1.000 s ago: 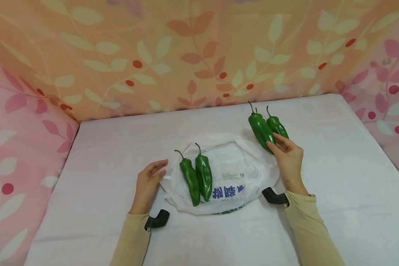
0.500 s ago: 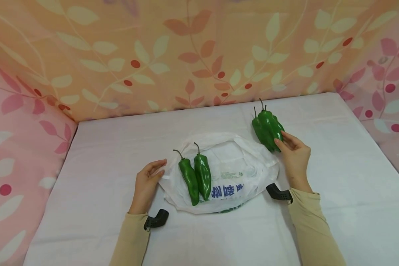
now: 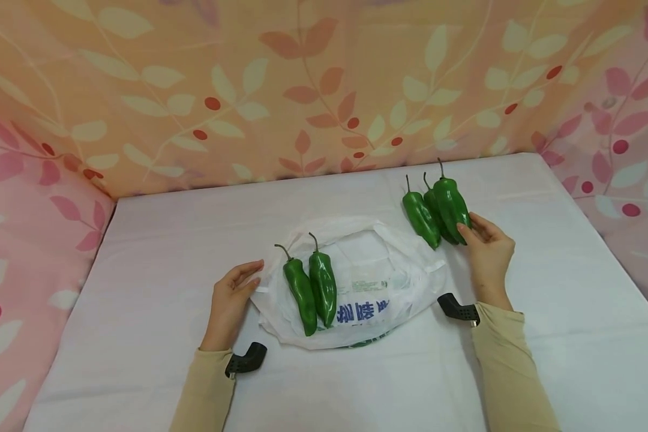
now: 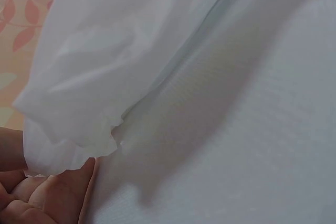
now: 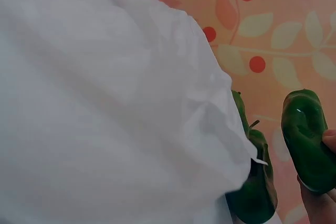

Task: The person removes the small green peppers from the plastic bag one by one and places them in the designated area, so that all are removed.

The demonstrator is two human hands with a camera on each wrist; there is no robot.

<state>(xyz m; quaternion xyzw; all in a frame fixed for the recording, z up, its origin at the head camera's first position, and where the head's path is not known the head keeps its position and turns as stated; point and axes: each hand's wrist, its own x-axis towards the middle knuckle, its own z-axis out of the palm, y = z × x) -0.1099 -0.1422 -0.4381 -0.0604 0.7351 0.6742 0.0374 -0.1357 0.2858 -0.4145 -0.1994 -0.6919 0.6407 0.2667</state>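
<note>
My right hand [image 3: 488, 255] pinches the lower end of a green pepper [image 3: 451, 201], stem pointing away; the right wrist view shows this pepper [image 5: 304, 140] raised beside the others. Two more green peppers lie just left of it, the nearer one [image 3: 421, 219] close to the bag's corner. A white plastic bag [image 3: 405, 303] with blue print is spread in the middle, with two green peppers [image 3: 300, 294] [image 3: 323, 288] on its left part. My left hand [image 3: 230, 303] pinches the bag's left edge; the left wrist view shows fingers [image 4: 52, 198] at the film [image 4: 105, 77].
A white cloth [image 3: 156, 252] covers the table. Patterned curtains, orange [image 3: 194, 72] behind and pink at both sides, stand around its edges. A black wrist device [image 3: 246, 360] sits at the left cuff and another [image 3: 458, 309] at the right.
My right hand has moved right with its pepper, passing over the other peppers and leaving two visible on its left. The left hand has kept its place at the bag's edge.
</note>
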